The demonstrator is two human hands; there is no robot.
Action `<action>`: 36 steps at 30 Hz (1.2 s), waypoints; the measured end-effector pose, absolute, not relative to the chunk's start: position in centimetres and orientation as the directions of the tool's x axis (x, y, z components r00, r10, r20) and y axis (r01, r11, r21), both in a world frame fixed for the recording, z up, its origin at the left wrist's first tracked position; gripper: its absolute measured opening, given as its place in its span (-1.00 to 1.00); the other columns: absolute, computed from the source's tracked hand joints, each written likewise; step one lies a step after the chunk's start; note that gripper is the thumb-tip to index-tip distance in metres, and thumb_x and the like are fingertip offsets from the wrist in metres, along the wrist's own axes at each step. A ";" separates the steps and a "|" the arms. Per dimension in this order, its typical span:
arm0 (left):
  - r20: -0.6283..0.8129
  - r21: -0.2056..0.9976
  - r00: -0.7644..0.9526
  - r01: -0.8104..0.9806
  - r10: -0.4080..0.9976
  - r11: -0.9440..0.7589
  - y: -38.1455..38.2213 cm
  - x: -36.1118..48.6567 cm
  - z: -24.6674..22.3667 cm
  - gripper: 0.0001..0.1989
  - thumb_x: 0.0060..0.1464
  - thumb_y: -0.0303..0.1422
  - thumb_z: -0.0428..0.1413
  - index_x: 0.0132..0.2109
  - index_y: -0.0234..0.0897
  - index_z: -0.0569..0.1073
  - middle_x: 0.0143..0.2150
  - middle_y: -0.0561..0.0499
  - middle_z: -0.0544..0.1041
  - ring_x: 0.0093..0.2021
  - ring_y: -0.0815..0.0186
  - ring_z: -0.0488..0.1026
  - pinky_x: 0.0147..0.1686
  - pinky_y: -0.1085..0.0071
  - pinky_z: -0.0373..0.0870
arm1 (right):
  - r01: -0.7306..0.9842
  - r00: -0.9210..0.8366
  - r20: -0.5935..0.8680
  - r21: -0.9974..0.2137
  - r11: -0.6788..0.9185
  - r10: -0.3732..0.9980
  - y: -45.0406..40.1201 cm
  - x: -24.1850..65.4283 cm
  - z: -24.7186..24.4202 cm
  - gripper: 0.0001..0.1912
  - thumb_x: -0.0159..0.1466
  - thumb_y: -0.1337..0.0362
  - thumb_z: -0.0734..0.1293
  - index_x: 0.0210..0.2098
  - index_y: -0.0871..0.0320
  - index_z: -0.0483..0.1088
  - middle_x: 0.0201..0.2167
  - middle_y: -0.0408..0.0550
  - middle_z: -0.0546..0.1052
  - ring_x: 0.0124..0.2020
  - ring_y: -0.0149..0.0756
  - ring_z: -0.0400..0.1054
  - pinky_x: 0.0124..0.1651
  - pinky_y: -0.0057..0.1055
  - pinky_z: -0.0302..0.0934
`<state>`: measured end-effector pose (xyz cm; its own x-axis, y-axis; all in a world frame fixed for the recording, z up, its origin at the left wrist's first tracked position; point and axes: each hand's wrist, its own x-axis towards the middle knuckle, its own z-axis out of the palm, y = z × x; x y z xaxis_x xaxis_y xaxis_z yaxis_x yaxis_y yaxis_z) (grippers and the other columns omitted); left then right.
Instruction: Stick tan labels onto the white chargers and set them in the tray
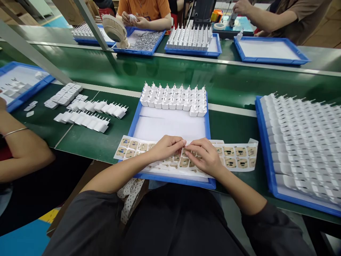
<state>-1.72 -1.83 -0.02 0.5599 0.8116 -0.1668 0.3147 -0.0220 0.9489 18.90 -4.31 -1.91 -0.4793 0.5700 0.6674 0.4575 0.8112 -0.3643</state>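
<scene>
Long white sheets with rows of tan square stickers (228, 157) lie across the near part of a blue tray (210, 128). Over their middle, my left hand (168, 146) has its fingers closed, with thumb and forefinger pinched at the sheet. Close beside it on the right, my right hand (204, 153) is also closed, its fingertips at the same spot. Whatever the fingertips hold is too small to make out. At the tray's far end stand rows of white plug adapters (172, 101), pins upward.
On the right is a blue tray (269, 167) packed with white housings (306, 142). Loose white adapters (87, 119) lie on the green table (101, 149) at left. A co-worker's arm (23, 153) reaches in at far left. Across the divider are more trays and people.
</scene>
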 end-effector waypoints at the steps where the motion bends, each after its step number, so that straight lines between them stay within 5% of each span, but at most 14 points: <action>1: -0.171 0.946 0.564 0.322 0.808 -0.024 -1.8 -1.7 0.0 -0.53 0.28 -0.06 -0.06 -0.41 -0.32 0.44 -0.51 0.08 0.49 -0.45 0.41 0.41 -0.37 0.51 0.30 | 0.446 -0.481 0.667 -0.373 0.813 0.570 -4.4 18.8 -1.9 -0.73 0.22 0.45 0.41 -0.10 0.11 0.41 -0.27 0.03 0.53 -0.30 -0.22 0.38 -0.27 -0.26 0.34; 8: -0.141 0.929 0.581 0.358 0.802 -0.097 -2.0 -1.6 0.2 -0.55 0.30 -0.10 -0.07 -0.38 -0.32 0.48 -0.51 0.09 0.50 -0.47 0.43 0.42 -0.38 0.53 0.27 | 0.443 -0.467 0.604 -0.472 0.762 0.646 -4.5 18.6 -1.8 -0.79 0.27 0.45 0.36 -0.12 0.12 0.39 -0.27 0.01 0.50 -0.26 -0.25 0.41 -0.22 -0.32 0.38; 16: -0.131 0.883 0.553 0.443 0.823 -0.158 -1.9 -1.7 0.2 -0.55 0.30 -0.13 -0.10 -0.43 -0.30 0.44 -0.52 0.11 0.50 -0.49 0.44 0.39 -0.38 0.52 0.24 | 0.410 -0.542 0.627 -0.383 0.828 0.559 -4.2 18.9 -1.9 -0.83 0.30 0.45 0.33 -0.13 0.13 0.39 -0.27 0.03 0.50 -0.27 -0.25 0.39 -0.25 -0.33 0.36; 19: -0.127 0.806 0.490 0.558 0.863 -0.198 -0.8 -2.2 -0.2 -0.56 0.29 -0.13 -0.11 -0.44 -0.30 0.40 -0.55 0.10 0.45 -0.51 0.41 0.33 -0.42 0.49 0.17 | 0.288 -0.588 0.589 -0.489 0.824 0.555 -4.1 19.4 -1.1 -0.85 0.29 0.44 0.34 -0.16 0.12 0.39 -0.26 0.01 0.48 -0.24 -0.24 0.40 -0.20 -0.30 0.36; 25: -0.112 0.422 0.278 0.883 0.954 -0.207 2.1 -5.3 -0.3 -0.60 0.27 -0.17 -0.11 -0.34 -0.25 0.50 -0.47 -0.03 0.53 -0.42 0.25 0.40 -0.43 0.39 0.07 | 0.182 -0.556 0.339 -0.841 0.509 0.759 -4.0 19.9 -0.3 -0.97 0.33 0.29 0.33 -0.25 0.09 0.42 -0.21 0.00 0.48 -0.19 -0.25 0.42 -0.16 -0.30 0.34; 32: -0.036 0.481 0.128 0.872 0.991 -0.095 3.5 -9.1 1.1 -0.62 0.20 -0.10 0.01 0.01 -0.21 0.50 -0.08 -0.03 0.59 -0.23 0.25 0.50 -0.24 0.39 0.33 | 0.164 -0.420 0.035 -0.980 0.114 0.907 -3.5 19.3 -1.8 -0.79 0.28 0.10 0.39 -0.31 0.13 0.41 -0.38 -0.10 0.51 -0.35 -0.31 0.41 -0.27 -0.35 0.31; 36: 0.082 0.297 0.073 0.950 0.994 -0.095 5.5 -10.0 2.6 -0.56 0.19 -0.22 0.07 0.19 -0.22 0.37 0.12 -0.12 0.47 0.02 0.10 0.46 -0.02 0.27 0.38 | 0.187 -0.414 0.031 -0.975 0.119 0.910 -3.4 19.3 -1.8 -0.76 0.28 0.08 0.38 -0.31 0.14 0.41 -0.38 -0.10 0.51 -0.39 -0.34 0.39 -0.30 -0.37 0.30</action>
